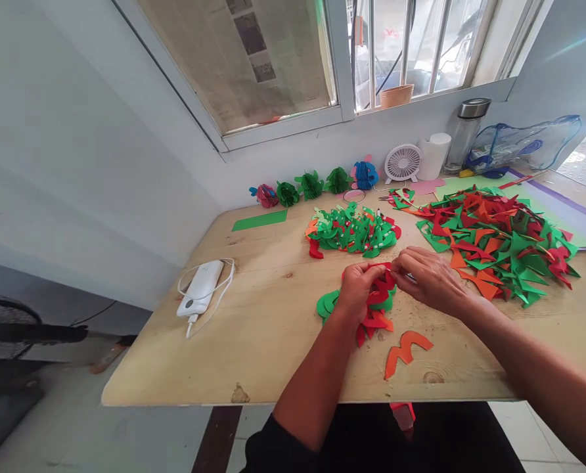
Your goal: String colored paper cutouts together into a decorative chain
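Above a small pile of green, red and orange cut paper shapes, my left hand (358,291) pinches a red paper piece (382,269). Close beside it on the right, my right hand (424,274) has its fingers closed at the edge of the same red piece; a small shiny object shows under them, too hidden to name. Green curved shapes (327,303) stick out left of my left hand. An orange curved paper piece (407,349) lies flat near the table's front edge. Behind my hands is a heap of green and red shapes (355,230).
A large heap of scraps (500,236) covers the right side. A white power bank (201,288) with a cable lies left. Paper figures (311,185), a small fan (403,163) and a glass bottle (463,138) stand along the wall. The table (184,374) ends in front.
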A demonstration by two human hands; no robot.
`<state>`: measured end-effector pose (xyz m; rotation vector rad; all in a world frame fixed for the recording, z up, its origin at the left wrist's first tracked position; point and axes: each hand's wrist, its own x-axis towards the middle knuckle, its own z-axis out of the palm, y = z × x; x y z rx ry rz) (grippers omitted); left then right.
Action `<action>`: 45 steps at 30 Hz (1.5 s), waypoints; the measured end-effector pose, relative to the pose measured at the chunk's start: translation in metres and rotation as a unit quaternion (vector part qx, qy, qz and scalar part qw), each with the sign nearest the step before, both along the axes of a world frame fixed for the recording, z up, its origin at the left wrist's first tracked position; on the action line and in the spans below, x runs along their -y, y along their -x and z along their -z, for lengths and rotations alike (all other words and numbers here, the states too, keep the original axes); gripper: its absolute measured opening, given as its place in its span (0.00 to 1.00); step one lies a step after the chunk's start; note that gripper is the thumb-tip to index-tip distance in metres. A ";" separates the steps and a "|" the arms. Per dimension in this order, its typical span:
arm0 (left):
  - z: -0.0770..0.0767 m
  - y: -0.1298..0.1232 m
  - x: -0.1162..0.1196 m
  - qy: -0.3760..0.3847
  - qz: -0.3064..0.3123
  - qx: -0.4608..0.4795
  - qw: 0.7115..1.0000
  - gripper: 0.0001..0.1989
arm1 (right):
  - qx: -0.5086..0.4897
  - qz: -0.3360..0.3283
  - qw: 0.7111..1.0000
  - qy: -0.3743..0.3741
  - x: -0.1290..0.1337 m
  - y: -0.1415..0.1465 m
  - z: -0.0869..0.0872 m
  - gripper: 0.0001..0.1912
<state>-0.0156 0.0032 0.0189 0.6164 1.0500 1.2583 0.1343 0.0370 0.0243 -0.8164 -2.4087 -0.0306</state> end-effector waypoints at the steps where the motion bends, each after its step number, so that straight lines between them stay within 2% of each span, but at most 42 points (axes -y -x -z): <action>1: 0.000 0.000 0.000 0.000 0.004 -0.001 1.000 0.08 | 0.000 -0.001 1.000 0.000 0.000 0.000 0.000 0.08; 6: 0.001 0.004 -0.002 -0.007 0.013 -0.010 1.000 0.08 | -0.010 -0.013 1.000 0.001 0.001 0.001 -0.001 0.07; 13: 0.000 0.004 -0.003 -0.031 -0.037 -0.091 0.995 0.09 | -0.093 -0.011 0.996 -0.008 0.000 -0.001 -0.006 0.04; 21: 0.001 0.002 -0.003 -0.054 -0.029 -0.057 0.997 0.11 | -0.099 -0.014 0.995 0.009 -0.001 0.000 -0.004 0.05; 24: 0.001 0.002 -0.003 -0.050 -0.033 -0.048 0.997 0.12 | -0.121 0.008 0.991 0.057 0.000 0.001 -0.004 0.05; 26: 0.001 0.002 -0.002 -0.049 -0.032 -0.041 0.997 0.13 | -0.145 0.027 0.983 0.113 0.001 0.002 -0.003 0.06; 30: 0.001 0.001 0.000 -0.048 -0.023 -0.031 0.998 0.13 | -0.188 0.034 0.951 0.241 0.001 0.004 -0.004 0.10; 33: 0.003 0.001 0.000 -0.050 -0.022 -0.026 0.998 0.13 | -0.219 0.023 0.926 0.307 0.000 0.005 -0.004 0.12; 38: 0.003 -0.001 -0.001 -0.052 -0.027 -0.050 0.997 0.13 | -0.249 0.027 0.901 0.353 0.001 0.007 -0.004 0.12; 45: 0.004 -0.001 -0.001 -0.054 -0.024 -0.068 0.996 0.13 | -0.284 -0.005 0.872 0.399 0.001 0.008 -0.004 0.14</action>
